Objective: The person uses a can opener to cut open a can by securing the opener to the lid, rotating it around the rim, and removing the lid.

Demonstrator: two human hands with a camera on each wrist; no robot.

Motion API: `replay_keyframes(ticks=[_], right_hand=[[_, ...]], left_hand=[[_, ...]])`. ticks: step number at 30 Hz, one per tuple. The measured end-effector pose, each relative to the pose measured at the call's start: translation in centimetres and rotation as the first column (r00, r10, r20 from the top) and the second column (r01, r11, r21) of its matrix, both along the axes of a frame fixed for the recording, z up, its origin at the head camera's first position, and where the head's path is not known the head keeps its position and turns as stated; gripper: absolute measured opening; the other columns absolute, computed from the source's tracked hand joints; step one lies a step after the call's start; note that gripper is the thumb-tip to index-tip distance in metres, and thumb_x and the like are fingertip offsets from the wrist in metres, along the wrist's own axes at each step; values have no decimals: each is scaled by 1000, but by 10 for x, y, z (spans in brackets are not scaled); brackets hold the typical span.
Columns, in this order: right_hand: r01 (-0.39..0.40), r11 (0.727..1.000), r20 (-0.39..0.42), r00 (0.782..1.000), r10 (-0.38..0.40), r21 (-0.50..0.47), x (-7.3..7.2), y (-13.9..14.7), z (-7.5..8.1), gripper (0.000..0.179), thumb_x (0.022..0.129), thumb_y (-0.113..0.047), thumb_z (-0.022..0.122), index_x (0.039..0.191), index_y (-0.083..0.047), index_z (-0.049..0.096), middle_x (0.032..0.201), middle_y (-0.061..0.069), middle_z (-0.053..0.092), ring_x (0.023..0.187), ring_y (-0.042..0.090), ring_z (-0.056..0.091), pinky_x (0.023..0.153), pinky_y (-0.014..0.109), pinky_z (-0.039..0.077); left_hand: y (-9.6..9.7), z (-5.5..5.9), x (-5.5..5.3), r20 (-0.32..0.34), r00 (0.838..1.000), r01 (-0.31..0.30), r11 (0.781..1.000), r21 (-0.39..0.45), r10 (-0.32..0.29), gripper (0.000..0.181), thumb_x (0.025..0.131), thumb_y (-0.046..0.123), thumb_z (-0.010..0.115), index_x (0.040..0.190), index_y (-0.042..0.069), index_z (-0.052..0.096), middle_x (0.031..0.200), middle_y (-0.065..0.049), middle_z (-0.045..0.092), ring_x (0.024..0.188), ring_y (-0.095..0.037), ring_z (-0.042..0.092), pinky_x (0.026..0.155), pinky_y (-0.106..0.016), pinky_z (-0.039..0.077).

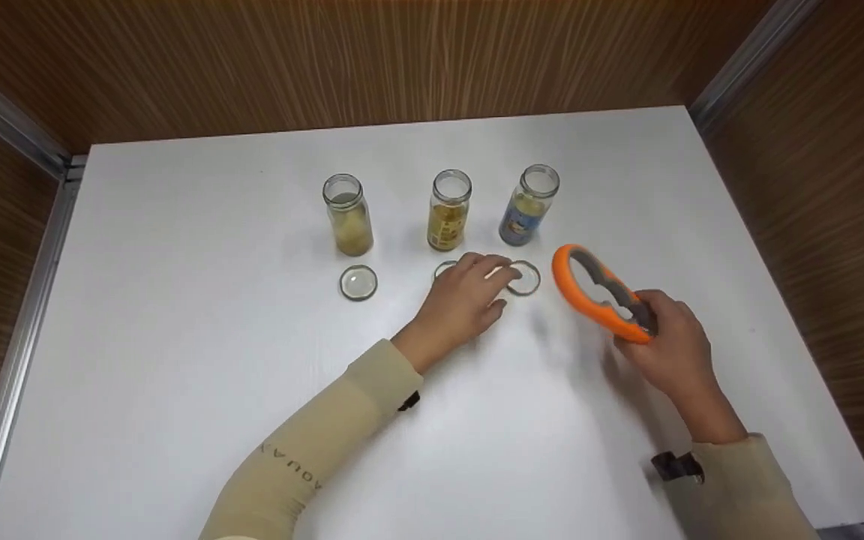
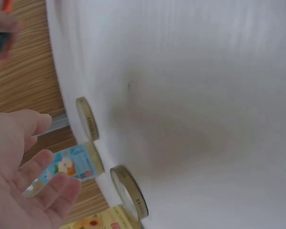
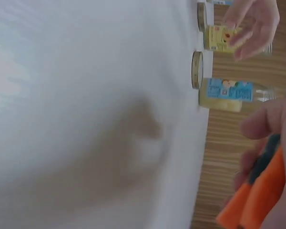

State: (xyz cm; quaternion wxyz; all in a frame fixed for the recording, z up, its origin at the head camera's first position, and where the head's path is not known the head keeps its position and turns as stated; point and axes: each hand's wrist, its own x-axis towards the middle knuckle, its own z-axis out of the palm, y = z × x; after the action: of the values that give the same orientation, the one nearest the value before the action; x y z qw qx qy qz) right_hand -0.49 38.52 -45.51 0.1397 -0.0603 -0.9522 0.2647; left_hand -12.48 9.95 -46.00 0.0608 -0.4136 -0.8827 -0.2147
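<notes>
My right hand [image 1: 672, 349] grips one end of an orange jar opener [image 1: 565, 283] with a dark grey inner edge, raised over the white table's right side. My left hand [image 1: 458, 300], fingers loosely bent and holding nothing, hovers over the lids in front of the jars. The right lid [image 1: 526, 278] lies by its fingertips; the middle lid [image 1: 442, 268] is mostly hidden behind the hand. In the left wrist view both lids, the near lid [image 2: 128, 192] and the far lid [image 2: 87, 119], lie apart from the fingers. A third lid [image 1: 358, 283] sits farther left.
Three lidless glass jars stand in a row behind the lids: a left jar [image 1: 350, 225] with pale yellow contents, a yellow-labelled jar [image 1: 447, 223] and a blue-labelled jar [image 1: 522, 221]. Wood-grain panels [image 1: 402, 64] enclose the white table [image 1: 177, 300] at the back and sides.
</notes>
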Motion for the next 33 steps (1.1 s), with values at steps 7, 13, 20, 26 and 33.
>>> replay_keyframes(ticks=[7, 13, 20, 26, 33], right_hand=[[113, 993, 474, 877, -83, -35, -13, 35, -5, 76, 89, -43, 68, 144, 1, 39, 118, 25, 61, 94, 35, 60, 70, 38, 47], [146, 989, 452, 883, -124, -14, -19, 41, -18, 88, 87, -52, 68, 148, 3, 36, 120, 27, 60, 99, 37, 60, 74, 46, 50], [118, 990, 361, 922, -140, 82, -20, 43, -29, 90, 83, -60, 70, 141, 5, 46, 107, 23, 50, 99, 38, 48, 66, 41, 42], [101, 982, 275, 951, -144, 162, -16, 36, -22, 85, 86, -59, 67, 143, 0, 46, 111, 26, 50, 107, 47, 43, 73, 57, 39], [-203, 944, -20, 976, 216, 260, -7, 7, 4, 83, 76, -46, 81, 147, -15, 49, 151, 26, 35, 144, 53, 18, 111, 70, 21]], left_hand=[[-34, 3, 25, 17, 999, -30, 980, 195, 28, 37, 92, 22, 71, 127, 18, 64, 134, -1, 59, 124, -22, 53, 93, -37, 53], [-65, 4, 52, 0, 999, -43, 962, 269, 45, 35, 89, 20, 72, 124, 18, 66, 133, 0, 60, 122, -20, 54, 92, -35, 53], [-98, 4, 74, 59, 994, -103, 949, 298, 89, 36, 90, 21, 71, 126, 19, 66, 133, 1, 60, 124, -18, 54, 93, -35, 53], [-122, 6, 76, -15, 994, -97, 960, 264, 105, 41, 90, 27, 72, 129, 17, 64, 136, -3, 58, 127, -23, 51, 99, -39, 50], [-158, 22, 68, -222, 973, -70, 998, 5, 70, 73, 87, 60, 68, 142, 14, 54, 154, -13, 43, 145, -38, 33, 114, -53, 35]])
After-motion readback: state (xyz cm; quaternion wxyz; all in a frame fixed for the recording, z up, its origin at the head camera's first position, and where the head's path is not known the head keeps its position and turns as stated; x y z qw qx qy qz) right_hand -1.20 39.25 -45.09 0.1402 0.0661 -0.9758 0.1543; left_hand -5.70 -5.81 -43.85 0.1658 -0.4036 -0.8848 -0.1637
